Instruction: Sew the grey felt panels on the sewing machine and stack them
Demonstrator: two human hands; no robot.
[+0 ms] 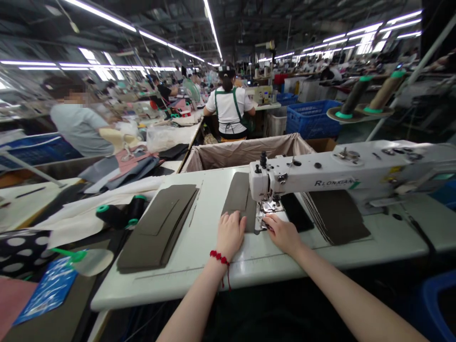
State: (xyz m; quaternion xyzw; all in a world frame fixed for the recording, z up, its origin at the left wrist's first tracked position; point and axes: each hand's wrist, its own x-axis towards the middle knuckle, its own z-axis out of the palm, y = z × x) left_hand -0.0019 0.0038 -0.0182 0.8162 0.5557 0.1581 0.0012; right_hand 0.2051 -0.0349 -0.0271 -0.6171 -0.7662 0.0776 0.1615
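Left hand [231, 233] lies flat, palm down, fingers together and stretched out, pressing on the near end of a dark grey strip [239, 194]. A red bracelet [219, 258] sits at that wrist. Right hand [283, 232] is just beside it, fingertips pushed up against the presser foot [269, 206] at the strip's right edge; whether they pinch the edge or only press on it, I cannot tell.

The strip lies on the table [213, 256], running away from the person and passing under the left end of the sewing machine [342, 173]. On the machine's white arm there is dark lettering that reads roughly "RLONXIAN", with the last letters unclear and a green mark after it.

Right of the foot, a black piece [295, 211] lies flat, and beyond it a fanned stack [335, 213] of dark pieces sits under the machine arm. To the left, well apart from the hands, a second pile [160, 223] of grey pieces lies across the table. Past that, black thread cones [117, 213] with green ends lie on their sides.

Behind the table stands a cloth-lined bin [242, 149], then a blue crate [311, 118]. Two cones [356, 95] stand on a rack above the machine. A co-worker [230, 107] in a white shirt and green apron straps sits facing away, and another person [80, 126] in grey sits on the left.
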